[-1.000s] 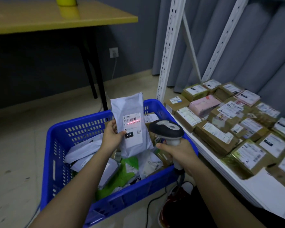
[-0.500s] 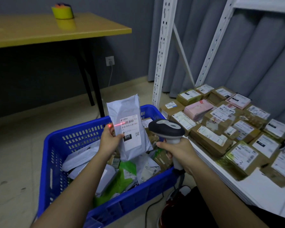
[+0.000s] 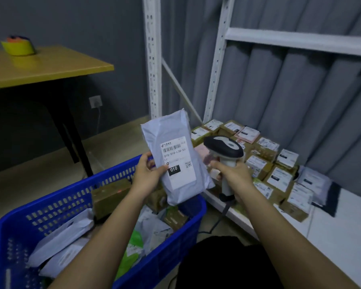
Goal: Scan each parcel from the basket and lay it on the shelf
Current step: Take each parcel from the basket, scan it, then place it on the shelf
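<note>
Gone from the label is the red scan line, and the grey plastic mailer parcel (image 3: 176,157) has risen rightward from the blue slotted basket (image 3: 56,207), gripped by the left hand (image 3: 149,174); right hand (image 3: 233,174) clutches the grey handheld scanner (image 3: 224,152); white metal shelf (image 3: 329,224) seems next

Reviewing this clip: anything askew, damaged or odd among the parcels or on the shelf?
Nothing stands out. The left hand holds the white mailer bag upright above the blue basket, the right hand grips the barcode scanner, and labelled boxes lie packed on the shelf.
</note>
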`<control>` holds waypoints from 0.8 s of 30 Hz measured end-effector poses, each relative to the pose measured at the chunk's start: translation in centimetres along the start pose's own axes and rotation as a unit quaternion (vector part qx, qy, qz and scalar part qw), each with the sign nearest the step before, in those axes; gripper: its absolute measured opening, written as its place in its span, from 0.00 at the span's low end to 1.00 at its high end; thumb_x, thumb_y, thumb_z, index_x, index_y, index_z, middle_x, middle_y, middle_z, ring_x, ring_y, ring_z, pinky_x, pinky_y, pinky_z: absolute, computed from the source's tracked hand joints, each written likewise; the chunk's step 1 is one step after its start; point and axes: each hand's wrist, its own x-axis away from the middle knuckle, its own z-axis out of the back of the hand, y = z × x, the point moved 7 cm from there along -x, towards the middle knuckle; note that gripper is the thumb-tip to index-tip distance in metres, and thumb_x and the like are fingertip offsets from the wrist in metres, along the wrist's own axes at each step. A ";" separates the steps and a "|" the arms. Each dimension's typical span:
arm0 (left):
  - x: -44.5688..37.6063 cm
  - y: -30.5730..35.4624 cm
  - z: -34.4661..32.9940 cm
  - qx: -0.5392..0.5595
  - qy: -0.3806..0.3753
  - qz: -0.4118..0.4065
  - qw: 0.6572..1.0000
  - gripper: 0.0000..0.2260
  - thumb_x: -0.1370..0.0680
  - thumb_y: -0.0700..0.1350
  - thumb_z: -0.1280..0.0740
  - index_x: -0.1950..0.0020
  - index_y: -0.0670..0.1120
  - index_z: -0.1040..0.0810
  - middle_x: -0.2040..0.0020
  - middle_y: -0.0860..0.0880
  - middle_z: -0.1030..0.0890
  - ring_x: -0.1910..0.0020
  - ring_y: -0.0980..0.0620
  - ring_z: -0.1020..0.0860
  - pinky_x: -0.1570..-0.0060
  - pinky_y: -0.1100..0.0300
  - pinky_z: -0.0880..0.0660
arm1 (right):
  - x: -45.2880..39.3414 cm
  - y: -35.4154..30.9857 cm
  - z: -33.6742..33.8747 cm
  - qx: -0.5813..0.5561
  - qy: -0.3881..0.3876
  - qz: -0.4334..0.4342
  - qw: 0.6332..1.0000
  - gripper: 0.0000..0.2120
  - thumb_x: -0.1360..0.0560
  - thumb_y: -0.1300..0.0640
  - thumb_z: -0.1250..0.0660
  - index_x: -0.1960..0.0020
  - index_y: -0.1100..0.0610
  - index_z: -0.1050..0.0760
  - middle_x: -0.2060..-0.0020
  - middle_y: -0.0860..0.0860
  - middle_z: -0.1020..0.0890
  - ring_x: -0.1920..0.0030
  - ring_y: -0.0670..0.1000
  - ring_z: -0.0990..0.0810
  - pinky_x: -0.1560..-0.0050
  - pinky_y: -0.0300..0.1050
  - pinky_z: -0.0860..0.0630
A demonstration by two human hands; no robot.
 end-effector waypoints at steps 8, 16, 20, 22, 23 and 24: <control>-1.2 1.4 -14.7 0.041 -0.135 0.012 0.990 0.17 0.21 0.36 0.36 0.33 0.45 0.30 0.42 0.46 0.20 0.45 0.47 0.21 0.44 0.50 0.23 | -1.1 3.5 10.3 -0.100 0.096 -0.027 0.990 0.26 0.36 0.53 0.20 0.40 0.56 0.21 0.48 0.52 0.15 0.48 0.54 0.17 0.42 0.57 0.22; -2.4 -2.3 -23.5 0.031 -0.143 0.038 0.989 0.11 0.21 0.42 0.34 0.42 0.45 0.33 0.52 0.49 0.20 0.56 0.54 0.21 0.66 0.64 0.23 | -3.7 8.8 16.5 -0.124 0.142 -0.073 0.979 0.25 0.34 0.57 0.21 0.40 0.62 0.22 0.47 0.56 0.16 0.48 0.57 0.17 0.42 0.58 0.22; -3.1 -5.5 -26.8 -0.024 -0.191 0.066 0.979 0.09 0.20 0.48 0.36 0.41 0.49 0.28 0.44 0.47 0.21 0.51 0.52 0.22 0.51 0.52 0.22 | -6.4 10.0 18.3 -0.164 0.179 -0.070 0.968 0.24 0.33 0.61 0.22 0.39 0.61 0.22 0.48 0.55 0.16 0.48 0.56 0.17 0.43 0.56 0.21; -2.8 -7.7 -29.2 -0.016 -0.295 0.123 0.947 0.16 0.21 0.46 0.36 0.34 0.58 0.31 0.40 0.52 0.24 0.44 0.50 0.23 0.43 0.46 0.24 | -8.2 10.3 19.3 -0.169 0.216 -0.064 0.959 0.22 0.32 0.63 0.23 0.39 0.62 0.22 0.48 0.56 0.16 0.49 0.56 0.17 0.44 0.55 0.20; -2.7 -8.7 -30.1 -0.022 -0.331 0.142 0.933 0.22 0.21 0.44 0.35 0.31 0.61 0.35 0.38 0.53 0.25 0.41 0.48 0.25 0.43 0.44 0.24 | -9.0 10.8 19.6 -0.167 0.232 -0.068 0.956 0.23 0.33 0.62 0.23 0.39 0.62 0.23 0.47 0.56 0.17 0.49 0.56 0.17 0.45 0.56 0.20; -2.8 -9.3 -30.8 -0.031 -0.345 0.149 0.926 0.27 0.22 0.41 0.34 0.28 0.63 0.38 0.37 0.53 0.26 0.39 0.46 0.26 0.43 0.44 0.23 | -9.9 11.2 19.8 -0.165 0.244 -0.072 0.953 0.24 0.33 0.61 0.22 0.39 0.62 0.23 0.47 0.56 0.17 0.48 0.57 0.18 0.45 0.55 0.20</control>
